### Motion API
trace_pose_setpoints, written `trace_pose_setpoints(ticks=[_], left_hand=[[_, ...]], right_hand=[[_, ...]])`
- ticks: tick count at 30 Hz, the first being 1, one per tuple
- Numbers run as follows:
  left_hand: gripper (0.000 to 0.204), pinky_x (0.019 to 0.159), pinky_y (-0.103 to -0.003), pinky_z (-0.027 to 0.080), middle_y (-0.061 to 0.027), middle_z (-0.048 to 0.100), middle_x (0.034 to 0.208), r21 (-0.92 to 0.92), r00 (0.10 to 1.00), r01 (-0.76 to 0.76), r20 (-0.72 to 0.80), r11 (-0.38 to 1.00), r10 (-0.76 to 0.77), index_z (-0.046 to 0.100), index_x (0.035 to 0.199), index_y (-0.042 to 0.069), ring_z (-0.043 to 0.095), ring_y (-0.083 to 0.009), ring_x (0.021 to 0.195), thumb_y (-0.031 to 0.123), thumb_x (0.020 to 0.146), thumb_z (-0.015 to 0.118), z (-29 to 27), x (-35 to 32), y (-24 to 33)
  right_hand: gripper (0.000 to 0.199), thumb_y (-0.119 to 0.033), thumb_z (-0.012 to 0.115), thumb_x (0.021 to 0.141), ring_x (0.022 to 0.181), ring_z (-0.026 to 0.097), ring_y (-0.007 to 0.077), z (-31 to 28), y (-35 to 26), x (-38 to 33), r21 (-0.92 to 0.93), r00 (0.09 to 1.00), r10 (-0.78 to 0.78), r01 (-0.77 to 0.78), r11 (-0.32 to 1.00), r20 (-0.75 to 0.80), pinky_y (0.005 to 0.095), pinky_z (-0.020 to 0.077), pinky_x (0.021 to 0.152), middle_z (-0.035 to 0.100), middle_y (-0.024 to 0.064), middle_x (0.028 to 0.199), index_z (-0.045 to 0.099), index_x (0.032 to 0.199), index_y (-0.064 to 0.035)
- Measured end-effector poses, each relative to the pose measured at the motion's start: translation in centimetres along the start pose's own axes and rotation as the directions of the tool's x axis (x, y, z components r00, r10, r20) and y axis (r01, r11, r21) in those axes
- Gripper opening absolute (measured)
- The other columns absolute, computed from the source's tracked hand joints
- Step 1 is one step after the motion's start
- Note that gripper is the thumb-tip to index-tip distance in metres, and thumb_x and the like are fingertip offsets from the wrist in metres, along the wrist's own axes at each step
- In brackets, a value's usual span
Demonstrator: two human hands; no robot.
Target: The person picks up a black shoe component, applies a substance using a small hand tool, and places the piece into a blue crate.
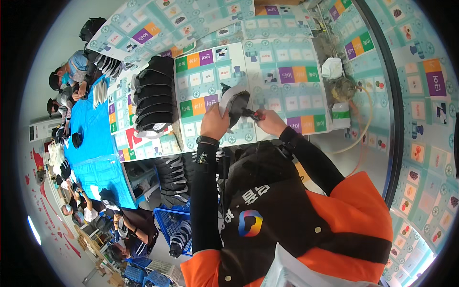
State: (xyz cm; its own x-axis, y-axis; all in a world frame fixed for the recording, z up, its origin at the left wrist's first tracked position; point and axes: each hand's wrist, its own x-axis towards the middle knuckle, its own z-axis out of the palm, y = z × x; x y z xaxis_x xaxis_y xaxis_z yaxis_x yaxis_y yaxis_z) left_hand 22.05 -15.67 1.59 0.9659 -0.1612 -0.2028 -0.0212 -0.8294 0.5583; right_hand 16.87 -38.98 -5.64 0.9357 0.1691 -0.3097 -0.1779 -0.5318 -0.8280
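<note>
Over the patterned work table, my left hand point(213, 123) grips a cap point(237, 104) by its pale grey curved brim. The cap's dark inside is turned toward the right. My right hand point(272, 123) is closed around a small red-and-black hand tool point(253, 114), whose exact kind is too small to make out. The tool's dark tip reaches the cap's dark edge. To the left of my left hand, a row of nested black caps with light grey brims point(154, 95) lies on the table.
A white container with a green band point(341, 115) stands at the table's right end, near a pale hose point(369, 117). Blue crates point(165, 225) with caps stand below left. Beyond, people work around a blue-covered table point(91, 153). A metal-framed wall rises on the right.
</note>
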Motion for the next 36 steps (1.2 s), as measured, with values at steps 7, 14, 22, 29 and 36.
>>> trace_pose_setpoints(ticks=[7, 14, 22, 29, 36], left_hand=[[0.038, 0.086, -0.054, 0.053, -0.0296, 0.068, 0.109, -0.027, 1.0, -0.007, -0.013, 1.0, 0.007, 0.064, 0.116, -0.004, 0.065, -0.0493, 0.099, 0.026, 0.093, 0.064, 0.2, 0.1, -0.2], [0.038, 0.087, -0.054, 0.052, -0.0293, 0.068, 0.107, -0.018, 1.0, -0.02, -0.009, 1.0, 0.02, 0.065, 0.115, -0.004, 0.065, -0.049, 0.099, 0.027, 0.094, 0.063, 0.5, 0.7, 0.0], [0.035, 0.086, -0.055, 0.052, -0.0277, 0.069, 0.104, 0.067, 0.999, -0.035, 0.044, 0.997, 0.032, 0.065, 0.105, -0.003, 0.065, -0.0481, 0.098, 0.03, 0.095, 0.062, 0.4, 2.3, 0.5], [0.036, 0.087, -0.055, 0.052, -0.0269, 0.068, 0.107, 0.06, 0.997, -0.052, 0.061, 0.997, 0.048, 0.065, 0.104, -0.004, 0.065, -0.0482, 0.1, 0.031, 0.095, 0.063, 1.1, 2.9, 1.4], [0.036, 0.087, -0.055, 0.052, -0.0272, 0.067, 0.108, 0.061, 0.996, -0.065, 0.059, 0.996, 0.062, 0.065, 0.106, -0.004, 0.064, -0.0483, 0.1, 0.029, 0.095, 0.063, 1.4, 3.0, 1.6]], right_hand=[[0.023, -0.014, 0.061, 0.083, 0.088, 0.064, 0.0469, 0.7, 0.7, -1.0, -0.033, 0.993, -0.002, 0.006, 0.999, 0.116, 0.0477, 0.05, 0.074, 0.068, 0.0265, 0.092, 0.069, 0.099, 0.0006], [0.018, -0.015, 0.059, 0.088, 0.087, 0.063, 0.0482, 1.0, 0.7, -1.5, -0.082, 1.0, -0.013, 0.014, 0.997, 0.01, 0.0509, 0.0487, 0.072, 0.067, 0.0271, 0.085, 0.067, 0.096, 0.0002], [0.017, -0.012, 0.058, 0.084, 0.081, 0.063, 0.0484, 0.1, -0.9, -1.0, -0.144, 0.974, -0.024, -0.008, 0.99, -0.224, 0.0582, 0.0462, 0.072, 0.066, 0.0262, 0.079, 0.064, 0.097, -0.0014], [0.016, -0.012, 0.06, 0.084, 0.08, 0.064, 0.047, -1.1, -0.6, -0.9, -0.224, 0.981, -0.064, 0.021, 0.974, -0.183, 0.0584, 0.0471, 0.071, 0.066, 0.0255, 0.077, 0.062, 0.095, -0.0003], [0.018, -0.01, 0.06, 0.083, 0.08, 0.064, 0.047, -1.4, 0.0, -1.1, -0.253, 0.972, -0.019, -0.042, 0.967, -0.232, 0.0578, 0.0485, 0.073, 0.067, 0.026, 0.078, 0.064, 0.097, 0.0002]])
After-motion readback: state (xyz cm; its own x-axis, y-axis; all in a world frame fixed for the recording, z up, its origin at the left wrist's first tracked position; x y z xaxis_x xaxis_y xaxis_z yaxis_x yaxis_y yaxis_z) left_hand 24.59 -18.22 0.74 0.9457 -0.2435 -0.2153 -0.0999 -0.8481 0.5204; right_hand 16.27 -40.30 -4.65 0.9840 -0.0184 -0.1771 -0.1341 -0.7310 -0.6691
